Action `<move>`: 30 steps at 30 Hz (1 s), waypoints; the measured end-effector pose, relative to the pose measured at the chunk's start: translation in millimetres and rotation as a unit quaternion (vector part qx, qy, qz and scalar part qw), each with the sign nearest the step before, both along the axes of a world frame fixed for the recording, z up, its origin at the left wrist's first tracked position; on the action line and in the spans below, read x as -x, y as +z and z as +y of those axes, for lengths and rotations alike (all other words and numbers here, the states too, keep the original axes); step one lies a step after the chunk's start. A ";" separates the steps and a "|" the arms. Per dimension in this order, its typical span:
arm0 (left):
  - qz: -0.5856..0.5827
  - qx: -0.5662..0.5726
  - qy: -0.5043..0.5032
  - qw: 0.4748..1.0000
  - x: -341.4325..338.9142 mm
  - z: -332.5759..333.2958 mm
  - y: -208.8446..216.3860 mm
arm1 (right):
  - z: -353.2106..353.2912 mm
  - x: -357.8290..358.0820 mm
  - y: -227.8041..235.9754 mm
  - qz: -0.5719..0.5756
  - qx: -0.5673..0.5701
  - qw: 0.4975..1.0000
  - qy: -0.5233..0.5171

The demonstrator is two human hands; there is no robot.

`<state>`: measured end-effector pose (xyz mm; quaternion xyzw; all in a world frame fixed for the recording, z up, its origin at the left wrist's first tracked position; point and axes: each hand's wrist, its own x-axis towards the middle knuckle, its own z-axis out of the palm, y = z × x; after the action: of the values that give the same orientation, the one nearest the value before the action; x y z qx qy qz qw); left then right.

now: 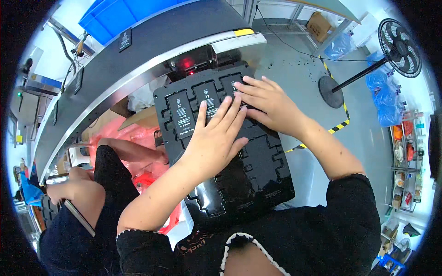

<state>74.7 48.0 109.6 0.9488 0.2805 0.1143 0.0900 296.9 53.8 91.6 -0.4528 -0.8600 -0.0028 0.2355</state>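
Note:
A black moulded plastic tray [260, 172] sits in front of me, with flat black phone batteries in its far row of slots. The left battery [180, 110] shows almost fully, white print facing up. My left hand [216, 135] lies palm down, fingers spread, over the lower part of the middle battery [206, 93]. On the far right slot, my right hand [269, 105] rests with fingers stretched out over the right battery [229, 83], covering much of it. Both hands look open, and neither is wrapped around anything. The near slots show bare black plastic.
Beyond the tray runs a dark conveyor belt [184, 28] with a metal edge, carrying a few batteries [125, 40] and a blue crate [113, 18]. A seated person [87, 198] is close on my left, near pink plastic sheeting [124, 133]. A black fan [399, 48] stands right.

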 end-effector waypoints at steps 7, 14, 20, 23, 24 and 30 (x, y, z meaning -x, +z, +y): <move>-0.124 -0.031 0.044 0.991 28.9 53.2 15.2 | 72.3 9.0 29.2 0.148 -0.076 0.986 0.022; -0.216 -0.263 0.288 0.895 191.0 248.9 38.7 | 255.4 82.6 78.7 0.068 0.040 0.997 -0.025; -0.001 0.180 0.302 0.936 238.0 345.2 52.4 | 364.5 91.7 97.4 -0.161 0.373 0.914 0.015; 0.053 0.179 0.270 0.945 240.1 361.6 50.6 | 355.7 88.6 102.8 -0.148 0.292 0.945 0.006; 0.056 0.202 0.246 0.946 245.1 381.8 44.3 | 351.1 82.3 107.1 -0.183 0.262 0.947 0.001; -0.027 0.025 0.270 0.962 204.8 364.5 19.0 | 262.4 16.8 105.8 0.215 0.033 0.975 0.050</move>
<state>-130.1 412.6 128.7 0.8320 0.5262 0.1531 0.0867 280.1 316.2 197.4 -0.4066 -0.8104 0.1346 0.3996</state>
